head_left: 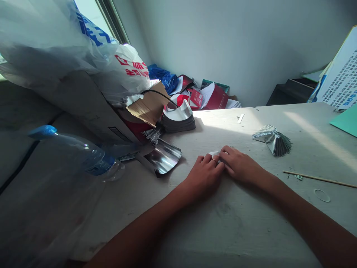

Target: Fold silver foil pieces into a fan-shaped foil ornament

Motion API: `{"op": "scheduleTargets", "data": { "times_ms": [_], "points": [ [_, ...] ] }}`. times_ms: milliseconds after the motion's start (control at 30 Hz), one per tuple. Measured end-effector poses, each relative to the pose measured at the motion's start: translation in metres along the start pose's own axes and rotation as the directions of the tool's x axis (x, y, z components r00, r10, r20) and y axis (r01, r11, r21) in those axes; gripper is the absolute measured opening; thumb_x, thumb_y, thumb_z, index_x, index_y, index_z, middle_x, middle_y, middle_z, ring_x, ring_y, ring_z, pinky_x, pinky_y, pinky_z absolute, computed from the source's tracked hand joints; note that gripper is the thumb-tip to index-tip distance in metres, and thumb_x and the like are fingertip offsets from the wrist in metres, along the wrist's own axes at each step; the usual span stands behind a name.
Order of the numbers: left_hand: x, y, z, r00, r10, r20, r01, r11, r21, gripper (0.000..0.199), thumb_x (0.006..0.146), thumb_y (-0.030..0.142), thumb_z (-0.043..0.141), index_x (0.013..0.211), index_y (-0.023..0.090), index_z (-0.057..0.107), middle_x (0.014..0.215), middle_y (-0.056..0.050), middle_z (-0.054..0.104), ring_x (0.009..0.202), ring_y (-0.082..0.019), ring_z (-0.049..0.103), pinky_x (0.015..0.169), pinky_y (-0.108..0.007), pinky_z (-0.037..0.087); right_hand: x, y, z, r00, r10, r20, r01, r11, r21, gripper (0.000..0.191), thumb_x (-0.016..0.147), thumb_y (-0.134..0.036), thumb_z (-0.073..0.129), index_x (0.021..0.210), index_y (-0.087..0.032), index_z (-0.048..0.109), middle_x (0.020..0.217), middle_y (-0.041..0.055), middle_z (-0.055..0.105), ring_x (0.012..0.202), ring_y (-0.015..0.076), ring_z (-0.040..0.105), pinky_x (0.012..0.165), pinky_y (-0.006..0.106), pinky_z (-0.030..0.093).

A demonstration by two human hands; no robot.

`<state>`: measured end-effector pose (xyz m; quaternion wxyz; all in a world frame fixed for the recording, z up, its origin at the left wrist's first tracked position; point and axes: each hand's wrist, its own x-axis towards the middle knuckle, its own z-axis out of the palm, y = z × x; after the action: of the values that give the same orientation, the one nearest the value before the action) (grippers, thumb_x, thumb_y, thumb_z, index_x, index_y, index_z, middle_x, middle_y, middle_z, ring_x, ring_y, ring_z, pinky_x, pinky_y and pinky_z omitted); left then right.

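Note:
In the middle of the table point(195, 230) my left hand point(208, 169), with a ring on one finger, and my right hand point(237, 163) are close together. Their fingers are closed on a small whitish piece of paper point(214, 153); most of it is hidden beneath them. To the right lies a fanned bundle of folded silver paper point(275, 141). Left of my hands rest curled silver sheets point(167, 154). Behind those, a thick stack of curved sheets point(178, 121) sits near a cardboard box flap point(153, 104).
A thin wooden stick point(320, 178) and a rubber band point(322, 195) lie at the right. A plastic bottle point(97, 162) leans at the left, below bulging plastic bags point(55, 44). Red packaging point(217, 96) is piled by the wall. A green sheet point(347, 121) lies at the right edge.

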<state>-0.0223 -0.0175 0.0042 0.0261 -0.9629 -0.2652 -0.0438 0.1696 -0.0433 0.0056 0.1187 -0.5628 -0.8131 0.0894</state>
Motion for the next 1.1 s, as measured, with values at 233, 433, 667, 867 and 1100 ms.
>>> {"op": "scheduleTargets", "data": {
  "times_ms": [233, 433, 667, 867, 1100],
  "points": [
    [0.0003, 0.0011, -0.0028, 1.000, -0.003, 0.022, 0.003, 1.000, -0.001, 0.019, 0.099, 0.018, 0.037, 0.108, 0.017, 0.054, 0.126, -0.009, 0.058, 0.107, -0.024, 0.050, 0.090, -0.040, 0.042, 0.0015, 0.0001, -0.0006, 1.000, 0.002, 0.012, -0.002, 1.000, -0.007, 0.016, 0.091, -0.013, 0.047, 0.104, -0.016, 0.057, 0.111, 0.0097, 0.056, 0.098, 0.0225, 0.056, 0.078, 0.032, 0.044],
    [0.0010, 0.0023, -0.0018, 1.000, -0.003, 0.017, 0.003, 1.000, 0.006, 0.021, 0.099, 0.020, 0.038, 0.112, 0.017, 0.054, 0.135, -0.010, 0.054, 0.112, -0.024, 0.049, 0.092, -0.040, 0.042, 0.0009, 0.0026, 0.0013, 1.000, -0.003, 0.007, 0.003, 1.000, -0.027, 0.017, 0.091, -0.013, 0.047, 0.104, -0.017, 0.057, 0.111, 0.0103, 0.056, 0.096, 0.0227, 0.056, 0.075, 0.031, 0.044],
    [0.0020, 0.0049, 0.0009, 1.000, 0.003, -0.010, -0.003, 0.999, 0.047, 0.024, 0.101, 0.022, 0.033, 0.114, 0.018, 0.053, 0.135, -0.010, 0.052, 0.109, -0.026, 0.050, 0.088, -0.042, 0.042, -0.0010, 0.0058, 0.0033, 0.999, -0.033, -0.002, 0.033, 0.999, -0.040, 0.015, 0.090, -0.013, 0.045, 0.101, -0.017, 0.055, 0.108, 0.0108, 0.056, 0.094, 0.0230, 0.056, 0.075, 0.033, 0.044],
    [0.0020, 0.0071, -0.0022, 1.000, 0.000, -0.010, 0.001, 0.999, 0.038, 0.028, 0.102, 0.020, 0.029, 0.115, 0.017, 0.054, 0.133, -0.011, 0.054, 0.109, -0.026, 0.049, 0.088, -0.041, 0.041, -0.0029, 0.0058, 0.0051, 0.999, -0.033, -0.006, 0.032, 0.999, -0.037, 0.018, 0.088, -0.012, 0.045, 0.102, -0.017, 0.055, 0.111, 0.0112, 0.057, 0.094, 0.0228, 0.057, 0.073, 0.032, 0.044],
    [0.0015, 0.0076, -0.0018, 1.000, -0.009, -0.014, 0.009, 0.999, 0.037, 0.027, 0.102, 0.021, 0.031, 0.116, 0.017, 0.054, 0.134, -0.010, 0.053, 0.109, -0.025, 0.049, 0.088, -0.041, 0.041, -0.0032, 0.0046, 0.0054, 1.000, -0.023, -0.003, 0.023, 0.999, -0.032, 0.018, 0.088, -0.012, 0.045, 0.102, -0.017, 0.056, 0.111, 0.0107, 0.057, 0.095, 0.0230, 0.058, 0.073, 0.033, 0.044]
  ]
}}
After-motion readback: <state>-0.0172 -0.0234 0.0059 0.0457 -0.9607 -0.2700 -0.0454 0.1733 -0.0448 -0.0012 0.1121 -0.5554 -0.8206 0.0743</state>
